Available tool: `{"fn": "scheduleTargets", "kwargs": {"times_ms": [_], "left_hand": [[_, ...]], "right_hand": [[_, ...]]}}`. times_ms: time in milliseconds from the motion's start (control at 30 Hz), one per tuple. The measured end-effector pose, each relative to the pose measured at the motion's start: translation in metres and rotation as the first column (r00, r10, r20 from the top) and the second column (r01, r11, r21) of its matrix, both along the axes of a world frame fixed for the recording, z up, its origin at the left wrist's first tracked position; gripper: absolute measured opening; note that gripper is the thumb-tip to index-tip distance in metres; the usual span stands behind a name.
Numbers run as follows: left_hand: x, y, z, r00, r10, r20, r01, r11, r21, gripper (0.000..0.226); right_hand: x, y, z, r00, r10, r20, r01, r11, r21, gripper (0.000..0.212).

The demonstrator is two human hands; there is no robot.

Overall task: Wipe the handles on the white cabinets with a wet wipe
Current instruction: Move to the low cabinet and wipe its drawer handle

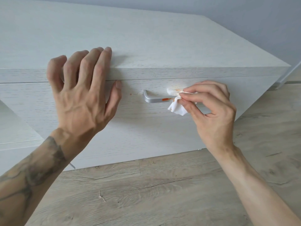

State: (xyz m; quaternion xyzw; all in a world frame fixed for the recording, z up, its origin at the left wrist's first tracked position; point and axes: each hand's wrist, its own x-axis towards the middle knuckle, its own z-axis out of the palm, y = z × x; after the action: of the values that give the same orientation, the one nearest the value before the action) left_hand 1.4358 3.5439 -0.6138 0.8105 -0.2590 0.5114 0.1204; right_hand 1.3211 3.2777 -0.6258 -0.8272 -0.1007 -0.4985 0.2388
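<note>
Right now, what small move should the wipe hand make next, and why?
Probably slide the wet wipe left along the handle: an orange smear sits just beside where the right hand pinches it, and the left hand braces the cabinet.

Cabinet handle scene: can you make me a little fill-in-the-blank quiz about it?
The right hand pinches a white ____ at the handle.
The smear on the handle is ____.
The left hand rests its fingers on the ____ edge of the cabinet.
Missing: wipe; orange; top.
</note>
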Motion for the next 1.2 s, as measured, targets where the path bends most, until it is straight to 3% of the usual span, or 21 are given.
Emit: {"fn": "scheduleTargets", "kwargs": {"times_ms": [100,233,400,567,700,867,1000,1200], "left_hand": [[0.002,0.0,-0.001,1.0,0.0,0.016,0.0,1.0,-0.002,0.055],[0.004,0.0,0.0,1.0,-0.002,0.014,0.002,1.0,0.006,0.055],[0.004,-0.001,-0.001,1.0,0.006,0.02,-0.006,1.0,-0.003,0.055],[0.004,-0.001,-0.001,1.0,0.008,0.029,-0.008,1.0,0.005,0.055],[0.003,-0.002,-0.002,1.0,0.004,0.014,-0.004,1.0,-0.006,0.055],[0.005,-0.002,-0.002,1.0,0.007,0.029,-0.007,1.0,-0.003,0.055],[0.007,-0.002,-0.002,0.998,0.034,0.053,-0.035,0.999,0.005,0.056],[0.009,-0.004,-0.002,0.996,0.041,0.083,-0.041,0.999,0.001,0.055]], "right_hand": [[0.006,0.021,-0.006,1.0,0.004,0.012,-0.004,0.998,0.058,0.01],[0.007,0.008,0.0,1.0,0.022,-0.002,-0.022,0.997,-0.068,0.009],[0.005,0.019,-0.007,1.0,-0.026,-0.002,0.027,0.999,0.041,0.008],[0.005,0.008,-0.001,1.0,-0.024,0.007,0.025,0.997,-0.072,0.013],[0.005,0.022,-0.004,0.997,-0.069,0.026,0.069,0.998,-0.002,0.015],[0.014,0.03,-0.002,0.999,-0.019,0.033,0.022,0.996,-0.084,0.009],[0.01,0.032,-0.008,0.996,-0.077,0.043,0.077,0.997,-0.003,0.011],[0.012,0.03,-0.003,0.998,-0.044,0.037,0.047,0.995,-0.083,0.01]]}}
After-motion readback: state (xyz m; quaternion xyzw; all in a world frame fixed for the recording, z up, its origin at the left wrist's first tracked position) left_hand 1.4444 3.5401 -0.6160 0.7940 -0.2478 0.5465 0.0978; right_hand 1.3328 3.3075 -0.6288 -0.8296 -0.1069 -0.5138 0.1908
